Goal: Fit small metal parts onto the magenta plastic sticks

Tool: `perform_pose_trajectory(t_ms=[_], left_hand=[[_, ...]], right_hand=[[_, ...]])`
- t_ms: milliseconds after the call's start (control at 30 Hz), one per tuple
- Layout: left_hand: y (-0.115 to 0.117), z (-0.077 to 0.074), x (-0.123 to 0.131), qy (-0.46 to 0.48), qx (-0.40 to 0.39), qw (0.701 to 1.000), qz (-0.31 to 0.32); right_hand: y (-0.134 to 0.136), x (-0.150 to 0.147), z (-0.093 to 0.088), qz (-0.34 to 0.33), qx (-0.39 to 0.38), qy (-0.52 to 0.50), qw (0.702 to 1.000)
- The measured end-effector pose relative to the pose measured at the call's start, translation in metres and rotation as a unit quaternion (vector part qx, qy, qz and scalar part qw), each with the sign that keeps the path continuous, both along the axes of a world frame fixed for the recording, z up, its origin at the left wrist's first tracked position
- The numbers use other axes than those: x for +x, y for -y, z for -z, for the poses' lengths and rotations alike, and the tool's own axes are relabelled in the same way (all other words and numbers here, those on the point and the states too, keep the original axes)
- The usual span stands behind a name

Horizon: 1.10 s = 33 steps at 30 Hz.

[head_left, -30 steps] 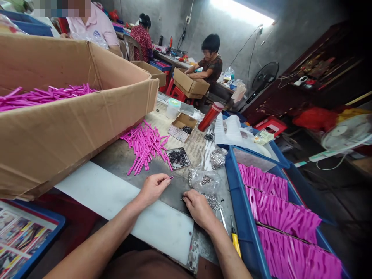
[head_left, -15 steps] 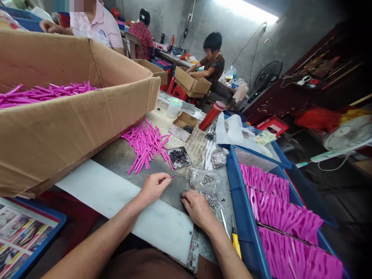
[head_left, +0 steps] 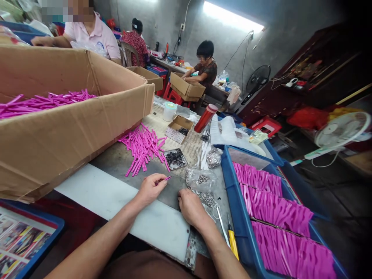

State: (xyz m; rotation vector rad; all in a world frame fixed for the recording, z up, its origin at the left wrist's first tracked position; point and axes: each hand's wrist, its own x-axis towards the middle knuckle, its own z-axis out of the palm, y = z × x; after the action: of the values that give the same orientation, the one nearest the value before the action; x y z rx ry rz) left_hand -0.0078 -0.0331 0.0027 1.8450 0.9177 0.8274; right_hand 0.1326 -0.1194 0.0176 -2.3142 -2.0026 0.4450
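My left hand (head_left: 150,189) is closed in a pinch on a thin magenta strip (head_left: 167,178); only its tip shows past the fingers. To its right, my right hand (head_left: 192,205) rests low over the grey worktop, fingers curled together, and whatever they may hold is hidden. Beyond my left hand lies a loose pile of magenta strips (head_left: 143,147). A small metal tray (head_left: 176,159) of tiny black parts sits beside that pile. Close to my right hand are clear plastic bags (head_left: 202,180) with small silvery metal parts.
A large cardboard box (head_left: 72,131) of magenta strips stands at left. On the right, a blue crate (head_left: 236,232) holds rows of magenta pieces. A yellow-handled screwdriver (head_left: 233,244), a red flask (head_left: 205,118) and a small carton (head_left: 174,135) are nearby. Several people sit farther back.
The view has shifted slightly, so the scene sits a little lower and further left. Both hands stay nearly in place, the left still pinching the strip.
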Motion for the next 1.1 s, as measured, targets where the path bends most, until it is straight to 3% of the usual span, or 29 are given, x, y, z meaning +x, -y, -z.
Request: perform_pose_trajectory(t_ms=[100,167,200,267,333,367,433,500,600,700,1100], left_hand=[[0.001,-0.002,-0.001,-0.001,0.019,1.000,-0.005],[0.002,-0.002,-0.002,0.000,0.026,1.000,-0.003],[0.003,-0.001,-0.002,0.000,0.029,1.000,-0.001],[0.005,-0.001,-0.001,0.003,0.028,1.000,0.003],[0.008,-0.001,0.001,0.011,0.016,1.000,0.007],[0.010,-0.002,0.002,0.018,0.005,1.000,0.007],[0.015,-0.006,0.003,0.036,-0.024,0.999,0.005],[0.020,-0.010,0.005,0.056,-0.053,0.997,0.002],[0.029,-0.017,0.006,0.078,-0.087,0.993,-0.006],[0.037,-0.021,0.006,0.090,-0.111,0.990,-0.006],[0.054,-0.030,0.006,0.135,-0.107,0.985,0.013]], right_hand=[[0.002,0.004,0.001,0.036,0.053,-0.116,0.991],[0.004,0.007,0.000,0.080,0.099,-0.296,0.947],[0.006,0.008,-0.002,0.105,0.116,-0.404,0.901],[0.009,0.008,-0.007,0.143,0.132,-0.599,0.776],[0.013,0.005,-0.012,0.152,0.134,-0.726,0.658],[0.016,0.003,-0.014,0.150,0.133,-0.764,0.613],[0.020,-0.001,-0.017,0.140,0.127,-0.814,0.549],[0.024,-0.005,-0.018,0.132,0.124,-0.842,0.507],[0.026,-0.007,-0.016,0.124,0.126,-0.863,0.473],[0.027,-0.008,-0.014,0.124,0.123,-0.869,0.462],[0.027,-0.015,-0.012,0.156,0.143,-0.853,0.477]])
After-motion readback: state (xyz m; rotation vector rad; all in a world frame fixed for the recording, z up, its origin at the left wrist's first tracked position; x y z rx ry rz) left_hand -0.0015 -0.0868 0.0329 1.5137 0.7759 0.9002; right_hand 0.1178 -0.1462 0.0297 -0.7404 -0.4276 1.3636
